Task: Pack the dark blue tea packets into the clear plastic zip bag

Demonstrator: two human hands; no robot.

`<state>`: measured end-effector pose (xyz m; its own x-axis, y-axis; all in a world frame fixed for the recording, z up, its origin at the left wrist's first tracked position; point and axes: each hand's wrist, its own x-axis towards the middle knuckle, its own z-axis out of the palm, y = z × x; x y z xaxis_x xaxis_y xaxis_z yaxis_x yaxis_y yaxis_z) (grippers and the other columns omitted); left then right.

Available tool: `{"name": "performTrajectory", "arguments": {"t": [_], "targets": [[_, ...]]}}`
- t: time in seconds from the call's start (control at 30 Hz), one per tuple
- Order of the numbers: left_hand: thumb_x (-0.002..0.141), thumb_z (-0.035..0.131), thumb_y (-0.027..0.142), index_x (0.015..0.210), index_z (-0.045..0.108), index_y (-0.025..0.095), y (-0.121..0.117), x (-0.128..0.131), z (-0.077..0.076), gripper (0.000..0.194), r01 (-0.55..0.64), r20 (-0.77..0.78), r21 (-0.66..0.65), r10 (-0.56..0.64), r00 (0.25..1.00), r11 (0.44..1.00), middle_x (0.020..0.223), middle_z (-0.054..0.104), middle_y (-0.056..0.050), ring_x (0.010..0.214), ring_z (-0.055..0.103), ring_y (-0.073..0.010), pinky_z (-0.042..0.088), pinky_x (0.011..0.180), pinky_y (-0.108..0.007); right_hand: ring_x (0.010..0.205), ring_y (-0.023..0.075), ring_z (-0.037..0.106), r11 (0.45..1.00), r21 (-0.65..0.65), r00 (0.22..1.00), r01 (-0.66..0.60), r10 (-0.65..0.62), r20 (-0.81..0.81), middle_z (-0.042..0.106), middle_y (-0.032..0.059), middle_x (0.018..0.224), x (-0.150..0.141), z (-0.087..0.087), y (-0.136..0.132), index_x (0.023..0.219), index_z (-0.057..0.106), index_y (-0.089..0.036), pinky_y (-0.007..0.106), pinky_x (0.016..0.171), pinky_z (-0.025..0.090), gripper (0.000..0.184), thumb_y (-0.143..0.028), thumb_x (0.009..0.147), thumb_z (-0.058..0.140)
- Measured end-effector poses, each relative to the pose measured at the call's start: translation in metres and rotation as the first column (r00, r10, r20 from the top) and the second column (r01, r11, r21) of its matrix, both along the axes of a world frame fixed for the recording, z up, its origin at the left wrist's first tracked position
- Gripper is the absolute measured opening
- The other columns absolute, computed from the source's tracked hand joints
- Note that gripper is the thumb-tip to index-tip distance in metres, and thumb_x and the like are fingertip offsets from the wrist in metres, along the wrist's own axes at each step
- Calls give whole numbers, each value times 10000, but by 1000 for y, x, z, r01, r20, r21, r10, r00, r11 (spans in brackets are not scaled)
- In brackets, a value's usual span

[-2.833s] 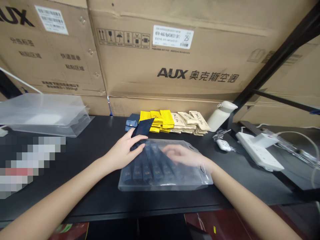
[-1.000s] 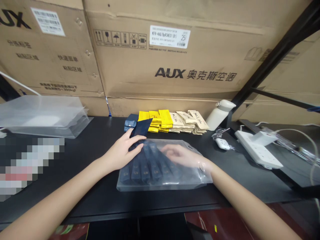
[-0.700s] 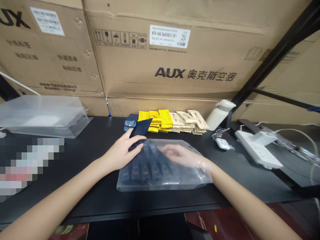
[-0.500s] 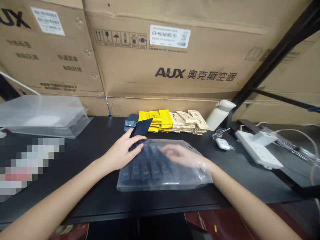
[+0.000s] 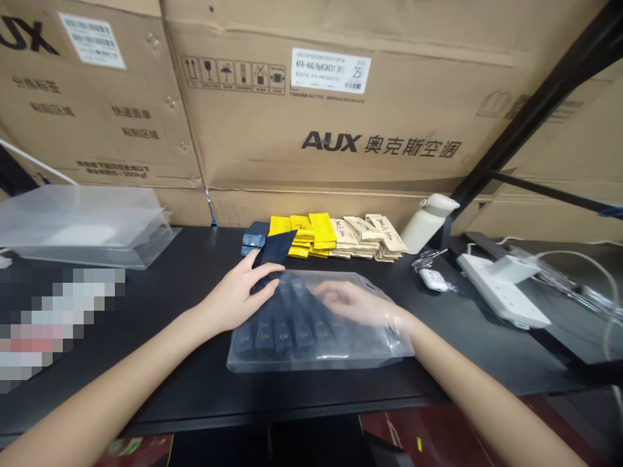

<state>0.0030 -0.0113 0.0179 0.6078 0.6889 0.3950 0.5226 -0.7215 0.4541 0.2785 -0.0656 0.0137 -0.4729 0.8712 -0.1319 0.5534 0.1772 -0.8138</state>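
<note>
A clear plastic bag (image 5: 360, 353) lies flat near the front of the black table. Inside it a row of dark blue packets (image 5: 285, 324) is fanned out side by side. My left hand (image 5: 243, 292) is at the bag's upper left, its fingers closed around a dark blue packet (image 5: 281, 248) whose pointed end sticks up past the bag. Through the plastic I see my right hand (image 5: 348, 301), inside the bag from its right end. Its fingers are curled beside the packets; what they hold, if anything, is hidden.
Behind the bag stand a folded dark blue packet (image 5: 254, 237), yellow packets (image 5: 322, 230) and beige packets (image 5: 387, 235). A white bottle (image 5: 428, 224), an earphone case (image 5: 433, 279) and a power strip (image 5: 506, 292) are at right. More clear bags (image 5: 87, 220) lie left; cardboard boxes (image 5: 316, 130) wall the back.
</note>
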Motion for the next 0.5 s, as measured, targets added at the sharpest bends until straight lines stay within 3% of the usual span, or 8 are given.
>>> {"name": "performTrajectory", "arguments": {"t": [0.5], "targets": [[954, 441, 401, 1218, 627, 258, -1, 0, 2, 353, 0, -2, -5, 0, 1000, 1000, 1417, 456, -92, 1340, 436, -308, 400, 1090, -496, 675, 167, 618, 1000, 6, 1000, 2, -2, 30, 640, 3, 743, -1, 3, -1, 1206, 581, -239, 303, 677, 518, 291, -311, 944, 477]]}}
